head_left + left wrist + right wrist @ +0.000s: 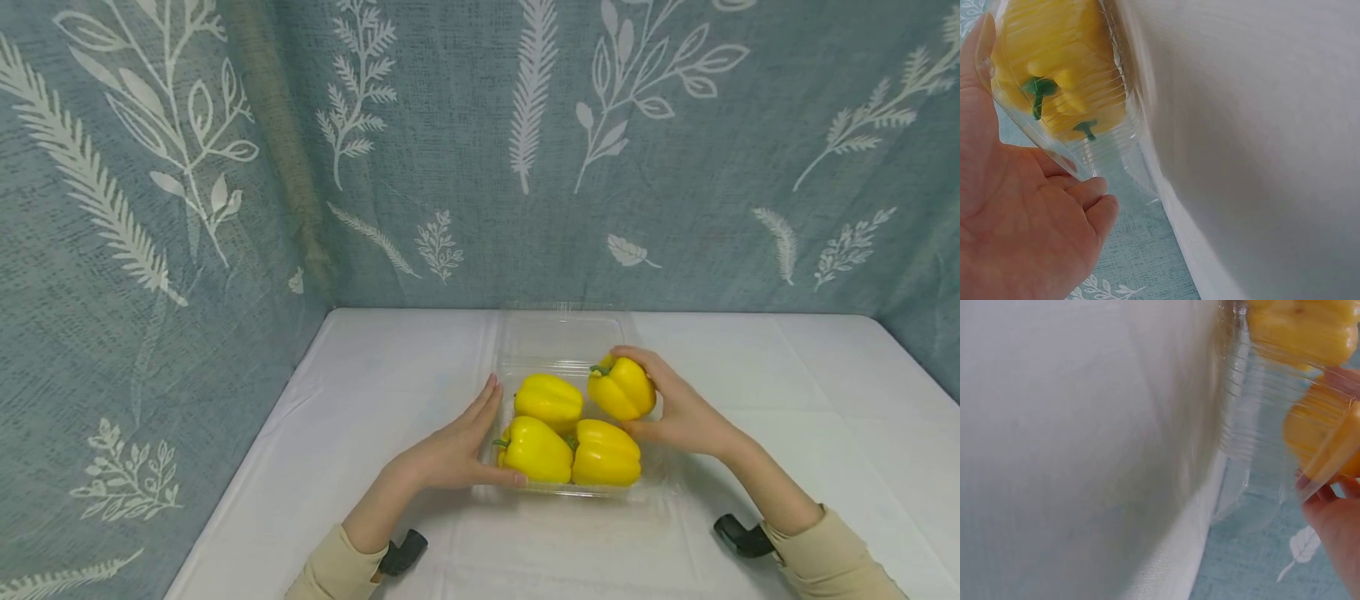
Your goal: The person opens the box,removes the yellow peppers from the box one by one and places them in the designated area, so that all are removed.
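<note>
A clear plastic clamshell container [540, 490] lies with its lid [566, 337] folded back toward the far edge. Inside are three yellow bell peppers: one at the back left [549, 400], one at the front left [536, 450] and one at the front right [607, 454]. My right hand [678, 408] grips another yellow bell pepper [622, 389] over the back right of the container, its green stem pointing left. My left hand [457, 450] rests at the container's left side, fingers extended along the wall and thumb at the front rim. Green stems [1039, 87] show through the plastic in the left wrist view.
A white cloth [390, 358] covers the table. Blue-green curtains [465, 150] with white leaf prints hang behind it and at both sides. Dark devices [405, 552] are worn at both wrists, near the beige sleeves [832, 554].
</note>
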`<control>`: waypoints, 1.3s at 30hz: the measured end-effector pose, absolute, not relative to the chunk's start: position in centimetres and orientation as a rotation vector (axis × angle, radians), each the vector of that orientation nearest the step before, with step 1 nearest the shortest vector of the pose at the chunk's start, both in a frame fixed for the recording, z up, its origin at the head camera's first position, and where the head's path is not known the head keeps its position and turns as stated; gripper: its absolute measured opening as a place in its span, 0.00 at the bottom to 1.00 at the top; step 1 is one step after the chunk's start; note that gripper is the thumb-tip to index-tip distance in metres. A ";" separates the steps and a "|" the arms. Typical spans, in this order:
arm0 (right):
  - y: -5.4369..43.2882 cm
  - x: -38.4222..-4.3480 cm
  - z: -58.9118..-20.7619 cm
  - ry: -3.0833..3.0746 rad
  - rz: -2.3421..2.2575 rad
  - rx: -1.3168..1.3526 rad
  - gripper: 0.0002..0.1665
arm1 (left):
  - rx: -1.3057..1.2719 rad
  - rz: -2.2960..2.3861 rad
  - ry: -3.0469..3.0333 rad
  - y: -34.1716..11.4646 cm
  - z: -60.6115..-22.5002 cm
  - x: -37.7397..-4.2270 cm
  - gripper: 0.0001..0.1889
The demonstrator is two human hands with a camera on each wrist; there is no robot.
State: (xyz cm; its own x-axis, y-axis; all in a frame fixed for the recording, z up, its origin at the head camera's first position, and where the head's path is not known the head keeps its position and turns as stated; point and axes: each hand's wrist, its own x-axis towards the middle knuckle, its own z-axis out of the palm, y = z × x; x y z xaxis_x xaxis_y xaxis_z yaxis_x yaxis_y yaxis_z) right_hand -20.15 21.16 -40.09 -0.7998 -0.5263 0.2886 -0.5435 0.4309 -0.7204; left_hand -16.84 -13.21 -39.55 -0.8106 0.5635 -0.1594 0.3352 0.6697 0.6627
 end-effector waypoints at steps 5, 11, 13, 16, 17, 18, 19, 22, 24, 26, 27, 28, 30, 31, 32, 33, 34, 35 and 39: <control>21.1 -20.1 -40.0 -2.654 1.426 0.883 0.56 | 0.712 0.906 2.532 -13.2 -39.6 -16.8 0.66; 21.0 -20.0 -39.8 -2.656 1.465 0.806 0.56 | 0.714 0.908 2.531 -13.2 -39.6 -16.8 0.66; 21.0 -20.1 -39.8 -2.651 1.486 0.779 0.56 | 0.714 0.910 2.530 -13.2 -39.6 -16.7 0.66; 21.1 -20.1 -39.8 -2.635 1.545 0.737 0.56 | 0.715 0.910 2.530 -13.1 -39.6 -16.7 0.66; 21.2 -20.2 -39.7 -2.629 1.563 0.725 0.56 | 0.716 0.909 2.531 -13.2 -39.6 -16.7 0.66; 21.3 -20.2 -39.7 -2.623 1.582 0.713 0.55 | 0.718 0.910 2.532 -13.2 -39.6 -16.7 0.66; 21.4 -20.2 -39.6 -2.614 1.599 0.705 0.55 | 0.718 0.909 2.534 -13.2 -39.6 -16.7 0.66; 21.6 -20.2 -39.3 -2.597 1.642 0.671 0.53 | 0.719 0.908 2.540 -13.2 -39.7 -16.7 0.66; 21.7 -20.2 -39.2 -2.590 1.662 0.650 0.53 | 0.716 0.906 2.543 -13.2 -39.7 -16.7 0.66; 21.9 -20.1 -39.0 -2.590 1.670 0.625 0.52 | 0.716 0.905 2.546 -13.2 -39.7 -16.6 0.66; 22.0 -20.1 -39.0 -2.591 1.670 0.614 0.52 | 0.716 0.904 2.546 -13.3 -39.7 -16.6 0.66; 22.1 -20.1 -39.0 -2.591 1.669 0.604 0.52 | 0.716 0.902 2.547 -13.2 -39.6 -16.6 0.66; 22.3 -20.0 -38.9 -2.594 1.654 0.584 0.52 | 0.716 0.900 2.549 -13.2 -39.6 -16.6 0.66; 22.5 -20.1 -39.0 -2.593 1.646 0.575 0.52 | 0.716 0.898 2.549 -13.2 -39.6 -16.6 0.66; 22.6 -20.1 -39.0 -2.591 1.641 0.565 0.51 | 0.716 0.895 2.550 -13.2 -39.5 -16.6 0.66; 23.0 -20.4 -39.5 -2.571 1.646 0.567 0.51 | 0.716 0.894 2.550 -13.2 -39.5 -16.6 0.66; 23.1 -20.4 -39.5 -2.572 1.638 0.557 0.51 | 0.715 0.891 2.550 -13.2 -39.5 -16.5 0.66; 23.3 -20.5 -39.6 -2.567 1.635 0.545 0.51 | 0.716 0.890 2.550 -13.2 -39.5 -16.5 0.66; 24.1 -20.9 -40.2 -2.573 1.610 0.487 0.50 | 0.720 0.889 2.553 -13.2 -39.5 -16.5 0.66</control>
State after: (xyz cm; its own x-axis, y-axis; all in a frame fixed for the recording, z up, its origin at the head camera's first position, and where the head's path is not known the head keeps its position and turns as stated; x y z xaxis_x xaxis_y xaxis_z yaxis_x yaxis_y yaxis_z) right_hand -20.92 24.10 -40.17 -0.9475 -0.2293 0.2227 -0.3005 0.4019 -0.8650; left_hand -16.54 -13.20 -39.53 -0.8129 0.5630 -0.1489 0.3489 0.6756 0.6495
